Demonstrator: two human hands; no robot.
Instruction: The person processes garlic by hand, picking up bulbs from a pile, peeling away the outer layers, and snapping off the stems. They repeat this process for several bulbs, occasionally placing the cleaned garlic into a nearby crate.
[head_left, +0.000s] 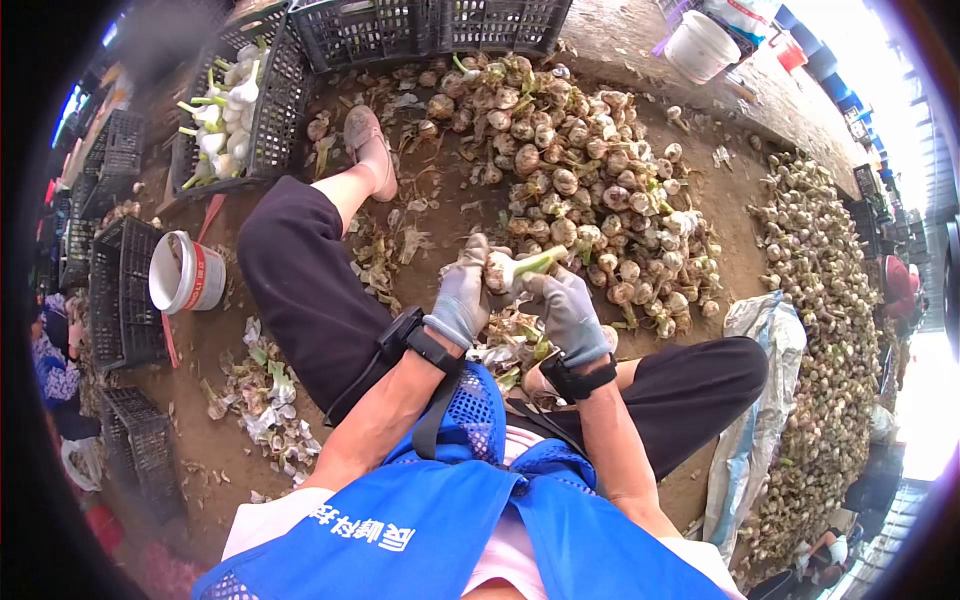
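While both gloved hands close on it, one garlic bulb [499,270] sits clamped between them, its single green stalk [541,262] jutting out past the right fingers.

- Left hand [461,300]: one, grey glove, fingers wrapped on the bulb's near-left side.
- Right hand [567,311]: one, grey glove, fingers pinched on the bulb where the stalk begins.
- Wrist bands: two, black, one [432,347] just behind the left hand and one [578,379] just behind the right.
- Loose garlic heap [585,170]: one, just beyond the grip; too many bulbs to count.
- Long garlic heap [830,330]: one, well off to the right of the grip.
- White sack [762,400]: one, lying between the right leg and the long heap.
- White buckets: two, one [186,272] well left of the grip and one [700,45] far beyond it to the right.
- Black crates: two [430,28] side by side beyond the loose heap, and one [262,120] beyond-left holding cleaned white bulbs [222,115]. More stand at the left edge; their number cannot be told.
- Peelings [265,395]: scattered left of the left leg and directly beneath the grip.
- Shoe [368,150]: one, beyond-left of the grip.
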